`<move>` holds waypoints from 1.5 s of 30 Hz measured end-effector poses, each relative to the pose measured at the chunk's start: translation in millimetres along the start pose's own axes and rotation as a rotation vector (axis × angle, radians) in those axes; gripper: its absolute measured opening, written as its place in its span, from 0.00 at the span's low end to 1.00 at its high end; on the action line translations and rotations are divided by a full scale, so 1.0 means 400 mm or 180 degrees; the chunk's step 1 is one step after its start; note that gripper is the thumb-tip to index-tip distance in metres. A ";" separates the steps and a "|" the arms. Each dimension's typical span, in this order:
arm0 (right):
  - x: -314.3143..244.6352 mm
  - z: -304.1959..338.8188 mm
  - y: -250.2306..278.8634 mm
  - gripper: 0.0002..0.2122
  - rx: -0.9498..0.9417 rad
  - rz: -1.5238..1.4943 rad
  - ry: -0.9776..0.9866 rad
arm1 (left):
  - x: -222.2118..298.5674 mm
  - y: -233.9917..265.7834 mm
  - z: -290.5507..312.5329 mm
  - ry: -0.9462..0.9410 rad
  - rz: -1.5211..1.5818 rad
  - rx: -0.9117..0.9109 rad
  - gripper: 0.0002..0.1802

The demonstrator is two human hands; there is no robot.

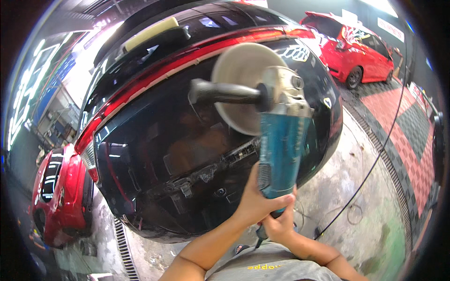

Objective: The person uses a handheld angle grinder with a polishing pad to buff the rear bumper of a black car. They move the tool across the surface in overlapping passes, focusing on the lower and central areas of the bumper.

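Note:
Both of my hands are on a teal power polisher (282, 150) with a pale gearbox head. My left hand (258, 202) closes round the lower part of its body, and my right hand (280, 227) grips the rear end just below. A round, pale polishing pad (234, 61) sits at the far end, slightly blurred. From the head a dark side handle (225, 92) sticks out to the left, with no hand on it. Behind the tool is the glossy black tailgate (140, 154) of a car; whether the pad touches it I cannot tell.
A red light strip (187, 61) with tape along its edge crosses the car's rear. Above it lies a pale yellow bar-shaped thing (152, 33). A black cable (363, 182) runs at right. Red cars (363, 51) and a red bumper (63, 201) stand around; drain grates (125, 248) line the floor.

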State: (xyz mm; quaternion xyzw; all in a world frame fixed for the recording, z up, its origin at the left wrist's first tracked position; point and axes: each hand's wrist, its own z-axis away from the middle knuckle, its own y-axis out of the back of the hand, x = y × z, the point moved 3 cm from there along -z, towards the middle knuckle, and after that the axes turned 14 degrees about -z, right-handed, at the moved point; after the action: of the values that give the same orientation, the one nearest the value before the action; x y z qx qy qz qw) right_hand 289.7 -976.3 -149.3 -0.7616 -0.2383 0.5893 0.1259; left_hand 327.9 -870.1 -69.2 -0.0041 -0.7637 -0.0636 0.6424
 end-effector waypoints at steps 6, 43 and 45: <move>0.029 0.118 -0.196 0.60 -0.1170 0.0529 0.0074 | -0.014 0.211 0.225 0.0437 0.0223 0.0430 0.35; -0.068 -0.095 -0.451 0.56 -0.0233 -0.0731 -0.0138 | -0.041 0.442 0.535 0.0449 -0.0869 0.0480 0.53; -0.052 -0.064 -0.484 0.51 -0.0290 -0.0938 -0.0041 | -0.022 0.475 0.575 0.0488 -0.0966 0.0577 0.57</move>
State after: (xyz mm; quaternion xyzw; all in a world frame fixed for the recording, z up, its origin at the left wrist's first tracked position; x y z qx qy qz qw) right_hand 268.7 -819.2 -33.4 -0.7196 -0.3748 0.5579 0.1748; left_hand 120.4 -657.4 -98.8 0.1738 -0.7070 -0.0908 0.6795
